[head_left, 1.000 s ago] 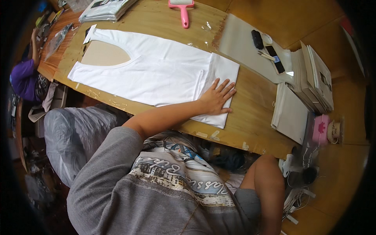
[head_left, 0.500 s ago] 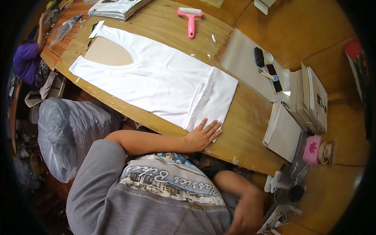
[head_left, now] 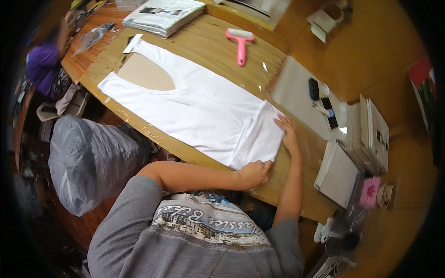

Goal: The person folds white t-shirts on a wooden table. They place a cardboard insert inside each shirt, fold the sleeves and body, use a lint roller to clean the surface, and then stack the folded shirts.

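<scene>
A white tank top (head_left: 199, 106) lies spread on the wooden table, with a beige panel (head_left: 146, 72) showing in its neckline and a folded band across its hem end. At the near corner of the hem my left hand (head_left: 256, 174) is closed, its bent fingers pinching the cloth edge. My right hand (head_left: 289, 132) reaches the far corner of the hem, with its fingers apart and laid over the fabric; its thumb is hidden.
Beyond the top lies a pink lint roller (head_left: 241, 45). A stack of bagged garments (head_left: 162, 16) is at the back. To the right are a phone (head_left: 329, 113), a white stack (head_left: 337, 173) and a pink box (head_left: 370, 192). A grey plastic-covered bundle (head_left: 92, 160) stands left; a person in purple (head_left: 42, 69) is farther off.
My right hand has come up from beside my body to the far hem corner. My left hand has gone from lying flat on the hem to closed at its near corner. The view has shifted.
</scene>
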Demonstrator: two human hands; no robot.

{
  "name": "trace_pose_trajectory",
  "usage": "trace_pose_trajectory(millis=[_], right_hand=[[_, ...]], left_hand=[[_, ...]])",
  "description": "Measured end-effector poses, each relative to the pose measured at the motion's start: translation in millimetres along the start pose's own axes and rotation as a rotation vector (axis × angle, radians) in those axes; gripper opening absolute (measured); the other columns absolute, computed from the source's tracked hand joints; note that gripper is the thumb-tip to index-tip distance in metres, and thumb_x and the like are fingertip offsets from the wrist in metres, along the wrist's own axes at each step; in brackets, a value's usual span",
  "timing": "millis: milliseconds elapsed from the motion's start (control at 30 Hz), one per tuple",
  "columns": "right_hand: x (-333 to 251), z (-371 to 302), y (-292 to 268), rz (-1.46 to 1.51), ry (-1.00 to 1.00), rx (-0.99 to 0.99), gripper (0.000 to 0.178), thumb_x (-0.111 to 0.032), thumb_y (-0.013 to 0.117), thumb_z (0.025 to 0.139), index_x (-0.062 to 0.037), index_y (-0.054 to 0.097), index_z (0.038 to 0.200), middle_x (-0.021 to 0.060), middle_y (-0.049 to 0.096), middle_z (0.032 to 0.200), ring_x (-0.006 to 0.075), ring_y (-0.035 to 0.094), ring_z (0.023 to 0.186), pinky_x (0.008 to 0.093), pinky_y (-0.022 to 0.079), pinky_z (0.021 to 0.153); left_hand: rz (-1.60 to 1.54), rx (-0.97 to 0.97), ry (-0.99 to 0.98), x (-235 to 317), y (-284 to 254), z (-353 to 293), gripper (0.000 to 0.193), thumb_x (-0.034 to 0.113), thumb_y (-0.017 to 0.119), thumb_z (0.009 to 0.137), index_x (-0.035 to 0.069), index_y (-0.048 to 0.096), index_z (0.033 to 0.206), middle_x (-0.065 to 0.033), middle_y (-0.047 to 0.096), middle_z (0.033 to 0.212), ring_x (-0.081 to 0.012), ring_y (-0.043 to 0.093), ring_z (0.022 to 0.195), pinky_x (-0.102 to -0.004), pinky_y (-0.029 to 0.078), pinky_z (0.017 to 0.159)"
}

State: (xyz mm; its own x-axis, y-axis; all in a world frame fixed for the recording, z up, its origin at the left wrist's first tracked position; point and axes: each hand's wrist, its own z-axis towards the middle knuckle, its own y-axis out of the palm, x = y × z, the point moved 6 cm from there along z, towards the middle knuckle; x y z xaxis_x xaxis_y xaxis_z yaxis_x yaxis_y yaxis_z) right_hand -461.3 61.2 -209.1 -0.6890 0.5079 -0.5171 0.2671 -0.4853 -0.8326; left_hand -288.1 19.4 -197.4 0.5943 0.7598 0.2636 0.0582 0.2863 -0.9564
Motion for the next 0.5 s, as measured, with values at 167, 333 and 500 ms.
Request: trace_pose_trajectory(millis=[167,333,500], right_hand=[[11,-25,-16,0.536,0.418,0.229,0.029,-0.02,0.045,0.076,-0.0054,0.058,0.098,0.0108,0.034,0.13,0.0225,0.027,0.122,0.033,0.019,0.099],[-20,-19,-72,1.425,0.307,0.609,0.023,-0.018,0.045,0.073,-0.0038,0.054,0.089,0.0115,0.052,0.098,0.0256,0.051,0.088,0.0334,0.042,0.08],[-68,78,-116,1.481,-0.203,0.475,0.024,-0.022,0.047,0.081,-0.0042,0.054,0.095,0.0067,0.055,0.089,0.0175,0.052,0.074,0.027,0.043,0.07]], left_hand=[[-0.422,0.365,-0.007,-30,-115,-7,0.014,0.007,0.053,0.07,0.002,0.053,0.083,-0.013,0.047,0.085,-0.0259,0.055,0.06,-0.0303,0.047,0.055],[-0.987,0.664,0.125,-30,-193,-56,0.02,-0.001,0.054,0.073,0.005,0.053,0.092,-0.0085,0.047,0.085,-0.0216,0.053,0.066,-0.0264,0.044,0.057],[-1.555,0.766,-0.317,-86,-205,-137,0.048,-0.003,0.056,0.072,0.008,0.04,0.116,-0.0034,0.053,0.09,-0.0094,0.053,0.074,-0.0191,0.045,0.064]])
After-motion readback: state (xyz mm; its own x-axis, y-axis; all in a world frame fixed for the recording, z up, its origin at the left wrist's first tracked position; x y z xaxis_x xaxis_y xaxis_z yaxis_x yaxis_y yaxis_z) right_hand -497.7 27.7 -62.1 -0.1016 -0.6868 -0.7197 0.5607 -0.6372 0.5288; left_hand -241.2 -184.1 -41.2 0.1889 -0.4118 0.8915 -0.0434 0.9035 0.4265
